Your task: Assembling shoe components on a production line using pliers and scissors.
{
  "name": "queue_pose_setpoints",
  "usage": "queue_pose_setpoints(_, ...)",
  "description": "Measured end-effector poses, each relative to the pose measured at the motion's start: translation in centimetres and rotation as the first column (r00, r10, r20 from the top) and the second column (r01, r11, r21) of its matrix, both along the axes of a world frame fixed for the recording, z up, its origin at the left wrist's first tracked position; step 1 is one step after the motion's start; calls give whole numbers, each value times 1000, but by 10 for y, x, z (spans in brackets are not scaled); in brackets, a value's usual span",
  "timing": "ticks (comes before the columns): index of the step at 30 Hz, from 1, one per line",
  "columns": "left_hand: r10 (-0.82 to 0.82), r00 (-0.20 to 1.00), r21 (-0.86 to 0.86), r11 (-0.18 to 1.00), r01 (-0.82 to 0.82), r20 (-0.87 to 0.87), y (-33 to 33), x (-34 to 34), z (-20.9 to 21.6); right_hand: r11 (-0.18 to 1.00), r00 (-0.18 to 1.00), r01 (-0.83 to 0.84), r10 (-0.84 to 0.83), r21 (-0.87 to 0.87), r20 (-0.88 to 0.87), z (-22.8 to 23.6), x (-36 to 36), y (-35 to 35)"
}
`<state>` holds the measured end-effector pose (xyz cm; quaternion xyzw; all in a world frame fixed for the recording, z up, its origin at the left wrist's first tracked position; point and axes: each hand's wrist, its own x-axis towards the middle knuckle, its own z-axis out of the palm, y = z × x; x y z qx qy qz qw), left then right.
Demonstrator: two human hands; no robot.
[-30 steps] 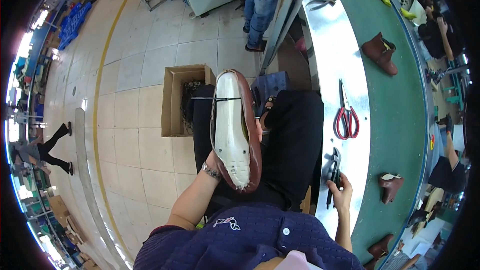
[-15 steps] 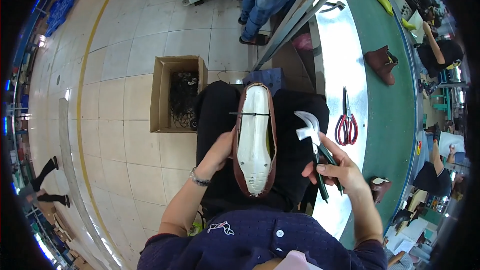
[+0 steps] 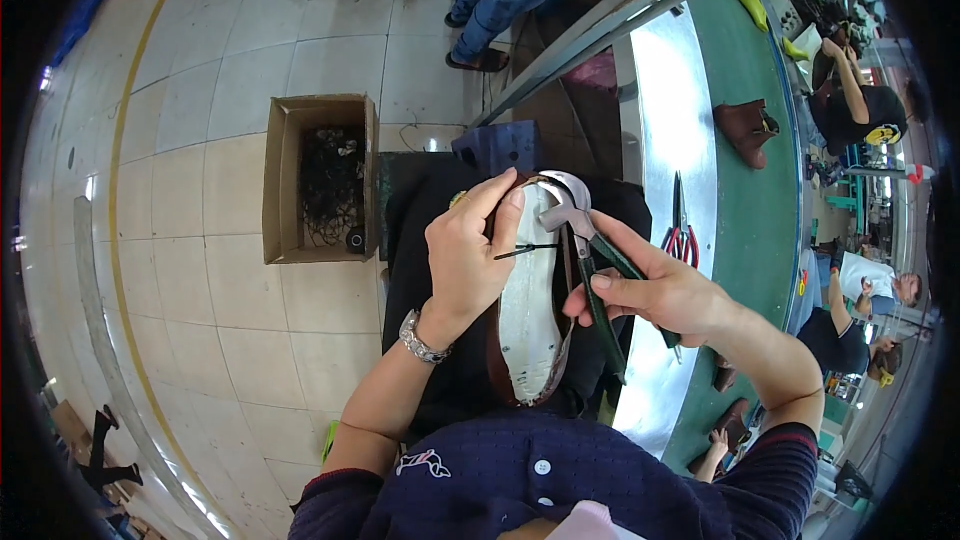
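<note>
A brown leather shoe upper (image 3: pixel 494 350) on a shoe last lies sole up across my lap, its white insole (image 3: pixel 530 325) facing me. A thin black tie (image 3: pixel 528 250) crosses the insole. My left hand (image 3: pixel 468 250) is closed around the left edge near the far end, thumb over the rim. My right hand (image 3: pixel 655 290) holds lasting pincers (image 3: pixel 572 212) by their dark green handles, which are spread apart. Their curved metal head is over the far right edge of the shoe. Whether the jaws pinch the leather, I cannot tell.
A cardboard box (image 3: pixel 277 180) with black scraps stands on the floor at left. Red-handled scissors (image 3: pixel 680 235) lie on the metal bench edge (image 3: pixel 668 100) at right. Beyond it, a green belt (image 3: pixel 735 205) carries a brown ankle boot (image 3: pixel 745 130). A slanted metal post (image 3: pixel 620 25) rises ahead.
My left hand has moved from the shoe's left side up to its far end. The pincers in my right hand have come left, from beside the shoe to over its far edge.
</note>
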<state>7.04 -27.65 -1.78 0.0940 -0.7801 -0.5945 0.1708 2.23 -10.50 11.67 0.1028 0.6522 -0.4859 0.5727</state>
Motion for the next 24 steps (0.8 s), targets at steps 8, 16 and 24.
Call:
queue_pose_setpoints(8,41,997,-67,997,-45,-62,7,0,-6,999,966,-53,53,7,-253,-8,14,-5)
queue_pose_setpoints(16,-36,994,-116,993,24,-102,-4,4,-3,982,850,-156,189,107,-492,-31,38,7)
queue_pose_setpoints(24,-322,945,58,944,325,-59,-30,2,1,960,789,-228,281,165,-546,-27,36,14)
